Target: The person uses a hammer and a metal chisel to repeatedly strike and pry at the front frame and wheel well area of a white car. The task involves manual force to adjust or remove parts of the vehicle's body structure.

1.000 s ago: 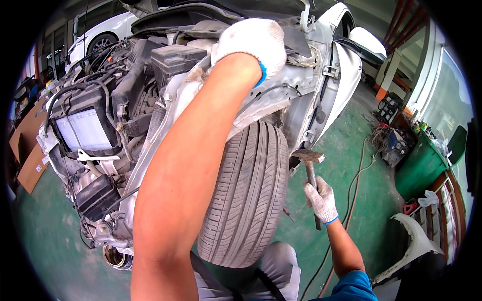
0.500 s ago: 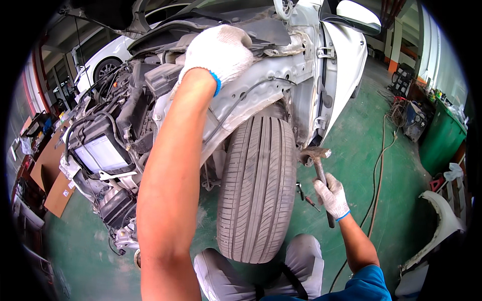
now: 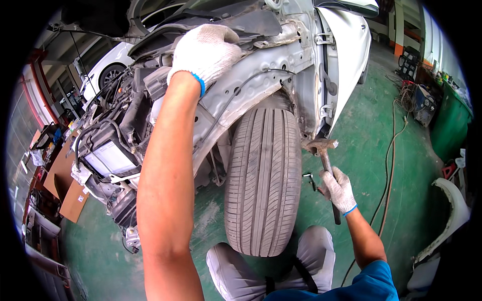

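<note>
My left hand [image 3: 207, 52], in a white knit glove with a blue cuff, is closed at the upper edge of the car's bare inner fender panel [image 3: 261, 83]. Its fingertips are turned away, so whatever they grip is hidden. On the right, my gloved right hand [image 3: 339, 189] holds a hammer [image 3: 326, 163] by the handle. The worn steel head is up, beside the tyre and below the door hinges. Between my arms stands the front tyre [image 3: 263, 185], its tread facing me, with my knees at its near end.
The opened engine bay with its battery [image 3: 108, 158] lies to the left. At the right hangs the white car door [image 3: 344, 60]. Small tools [image 3: 310, 180] lie on the green floor by the tyre. Farther right are a hose [image 3: 389, 185], a green bin [image 3: 449, 128] and a detached fender [image 3: 449, 210].
The view has shifted a little, so the car and tyre sit differently in the picture. My left hand stays at the fender's upper edge, and my right hand still holds the hammer.
</note>
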Action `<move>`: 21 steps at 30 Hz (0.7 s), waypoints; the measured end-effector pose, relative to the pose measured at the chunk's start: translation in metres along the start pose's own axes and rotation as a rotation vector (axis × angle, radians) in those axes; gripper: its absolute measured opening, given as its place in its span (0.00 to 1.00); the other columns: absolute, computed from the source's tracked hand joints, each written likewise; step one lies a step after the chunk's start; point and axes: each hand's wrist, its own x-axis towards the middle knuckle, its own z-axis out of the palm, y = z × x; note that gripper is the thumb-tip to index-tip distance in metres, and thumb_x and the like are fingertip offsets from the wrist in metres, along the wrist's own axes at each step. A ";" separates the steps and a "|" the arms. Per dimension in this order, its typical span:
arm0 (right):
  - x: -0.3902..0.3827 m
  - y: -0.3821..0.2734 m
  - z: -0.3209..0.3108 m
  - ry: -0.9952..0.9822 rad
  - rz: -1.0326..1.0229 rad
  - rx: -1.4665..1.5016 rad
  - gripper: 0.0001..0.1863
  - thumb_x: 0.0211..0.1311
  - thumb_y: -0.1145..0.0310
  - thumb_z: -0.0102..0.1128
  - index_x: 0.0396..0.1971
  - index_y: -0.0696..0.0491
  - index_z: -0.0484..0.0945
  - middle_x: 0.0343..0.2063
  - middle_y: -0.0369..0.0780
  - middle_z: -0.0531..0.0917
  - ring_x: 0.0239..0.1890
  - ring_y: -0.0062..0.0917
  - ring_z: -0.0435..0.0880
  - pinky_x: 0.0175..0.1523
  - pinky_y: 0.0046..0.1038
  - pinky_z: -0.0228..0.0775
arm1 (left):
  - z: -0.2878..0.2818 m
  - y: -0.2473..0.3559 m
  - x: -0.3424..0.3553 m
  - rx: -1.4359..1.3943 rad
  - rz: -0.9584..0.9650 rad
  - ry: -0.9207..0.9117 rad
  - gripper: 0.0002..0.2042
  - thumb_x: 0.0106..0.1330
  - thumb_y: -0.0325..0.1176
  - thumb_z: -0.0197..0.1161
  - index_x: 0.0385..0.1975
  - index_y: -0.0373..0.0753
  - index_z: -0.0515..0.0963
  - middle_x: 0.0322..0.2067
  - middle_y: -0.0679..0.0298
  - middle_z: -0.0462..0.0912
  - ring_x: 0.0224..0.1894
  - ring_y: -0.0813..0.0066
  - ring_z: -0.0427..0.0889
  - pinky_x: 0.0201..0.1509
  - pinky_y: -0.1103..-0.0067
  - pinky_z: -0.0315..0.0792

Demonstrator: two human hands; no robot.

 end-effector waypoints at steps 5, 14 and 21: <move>-0.001 -0.010 0.002 -0.004 -0.055 0.010 0.20 0.76 0.51 0.61 0.37 0.55 0.79 0.20 0.33 0.76 0.18 0.18 0.74 0.24 0.25 0.68 | 0.001 0.002 -0.001 0.003 -0.022 0.008 0.22 0.53 0.41 0.67 0.48 0.43 0.90 0.47 0.52 0.91 0.52 0.53 0.88 0.61 0.67 0.78; -0.003 0.058 -0.012 0.216 -0.096 -0.098 0.17 0.78 0.55 0.58 0.40 0.57 0.78 0.18 0.32 0.74 0.17 0.16 0.72 0.23 0.24 0.67 | 0.000 0.002 0.001 0.047 0.026 0.006 0.17 0.57 0.40 0.60 0.40 0.42 0.91 0.45 0.49 0.90 0.51 0.48 0.89 0.56 0.62 0.82; -0.068 0.312 -0.082 0.216 0.478 -0.646 0.15 0.55 0.63 0.72 0.32 0.61 0.84 0.23 0.46 0.86 0.25 0.35 0.86 0.37 0.42 0.82 | 0.005 0.005 0.004 0.004 -0.138 0.006 0.17 0.56 0.37 0.62 0.41 0.41 0.92 0.48 0.51 0.90 0.52 0.51 0.90 0.57 0.64 0.83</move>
